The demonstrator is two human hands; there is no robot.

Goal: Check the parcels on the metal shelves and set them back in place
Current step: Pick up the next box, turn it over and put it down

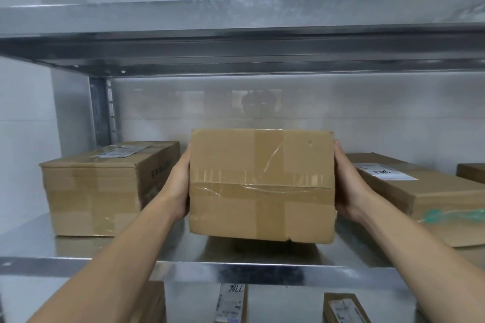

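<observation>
A taped cardboard parcel (262, 186), long axis left-right, faces the camera above the metal shelf (236, 267). Left hand (178, 183) and right hand (346, 181) grip its ends, palms pressed flat.

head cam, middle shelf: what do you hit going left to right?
Left box → left hand → held box → right hand → labelled flat box → a box corner at the right edge.

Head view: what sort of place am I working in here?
Probably a parcel storeroom or pickup depot. Steel shelving stands against a tiled wall, taped cardboard parcels sit spaced along it with shipping labels, and one label below bears a handwritten number.
</observation>
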